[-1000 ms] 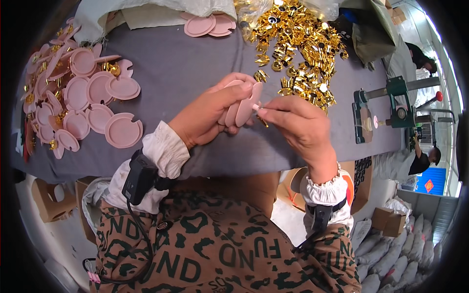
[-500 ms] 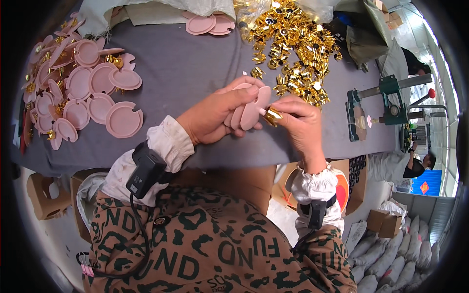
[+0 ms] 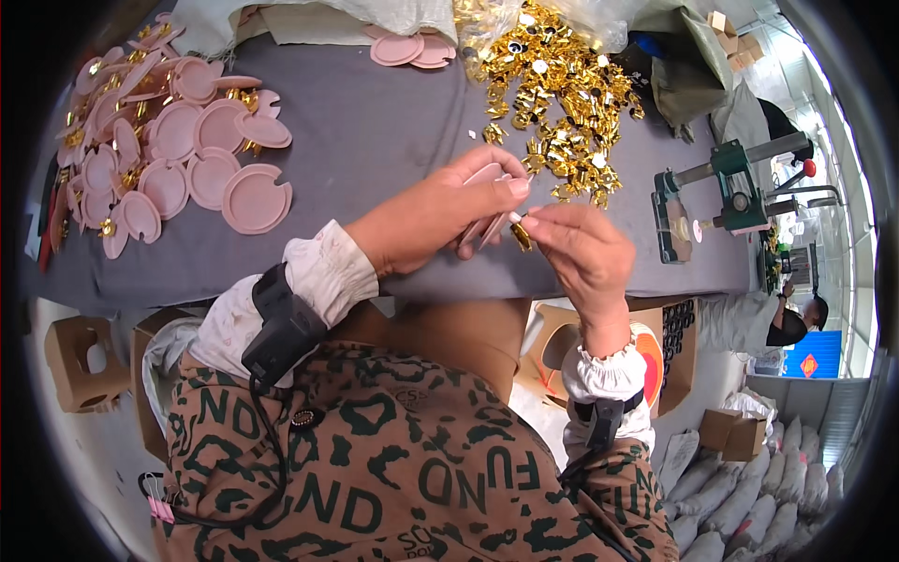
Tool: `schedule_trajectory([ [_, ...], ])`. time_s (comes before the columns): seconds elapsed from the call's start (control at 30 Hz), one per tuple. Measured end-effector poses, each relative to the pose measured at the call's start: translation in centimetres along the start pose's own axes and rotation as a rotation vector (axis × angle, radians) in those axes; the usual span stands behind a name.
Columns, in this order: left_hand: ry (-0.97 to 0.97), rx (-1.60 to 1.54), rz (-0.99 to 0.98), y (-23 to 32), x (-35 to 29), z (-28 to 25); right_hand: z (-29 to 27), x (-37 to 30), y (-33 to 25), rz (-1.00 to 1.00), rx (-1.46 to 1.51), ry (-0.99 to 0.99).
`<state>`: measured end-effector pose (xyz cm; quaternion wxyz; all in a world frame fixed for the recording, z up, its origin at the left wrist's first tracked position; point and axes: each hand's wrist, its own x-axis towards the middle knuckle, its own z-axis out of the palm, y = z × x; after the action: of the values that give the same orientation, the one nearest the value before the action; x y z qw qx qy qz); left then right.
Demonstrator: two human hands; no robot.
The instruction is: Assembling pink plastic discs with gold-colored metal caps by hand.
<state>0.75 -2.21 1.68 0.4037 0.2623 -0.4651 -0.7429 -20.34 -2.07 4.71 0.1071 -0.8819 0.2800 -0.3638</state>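
While the left hand (image 3: 433,217) clasps pink discs (image 3: 487,201), the right hand (image 3: 585,253) grip pinches a gold clip (image 3: 521,235)

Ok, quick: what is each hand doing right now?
Left hand: closed on a few pink discs.
Right hand: pinching a small gold clip at the discs' edge.
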Motion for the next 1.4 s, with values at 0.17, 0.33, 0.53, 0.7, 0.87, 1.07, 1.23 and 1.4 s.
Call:
schedule_trajectory([
  [0.17, 0.018, -0.085, -0.042, 0.5, -2.4, 0.7, 0.9, -0.4, -1.3, 0.009, 0.148, 0.062],
  [0.33, 0.014, 0.062, 0.178, 1.3, -5.4, 1.6, 3.9, -1.9, -1.6, 0.528, 0.898, 0.2],
  [0.53, 0.102, 0.828, 0.542, 2.5, -9.0, -0.2, 7.0, -0.3, -3.9, 0.986, 1.6, 0.019],
  [0.7, 0.138, 1.006, 0.536, 3.4, -11.3, -2.5, 7.7, 2.3, -5.7, 1.028, 1.368, -0.126],
  [0.87, 0.78, 1.102, 0.426, 7.9, -15.2, -10.7, 7.5, 3.6, 1.2, 0.415, 0.259, 0.018],
  [1.07, 1.027, 1.524, 0.392, 10.7, -15.1, -13.5, 7.7, 4.8, 9.1, 0.315, -0.399, 0.026],
  [1.23, 1.119, 1.751, 0.483, 9.9, -15.0, -14.1, 8.4, 4.6, 10.3, 0.332, -0.374, -0.071],
  [1.4, 1.271, 1.653, 0.636, 9.7, -13.6, -12.8, 6.2, 3.7, 8.2, 0.532, 0.223, 0.29],
])
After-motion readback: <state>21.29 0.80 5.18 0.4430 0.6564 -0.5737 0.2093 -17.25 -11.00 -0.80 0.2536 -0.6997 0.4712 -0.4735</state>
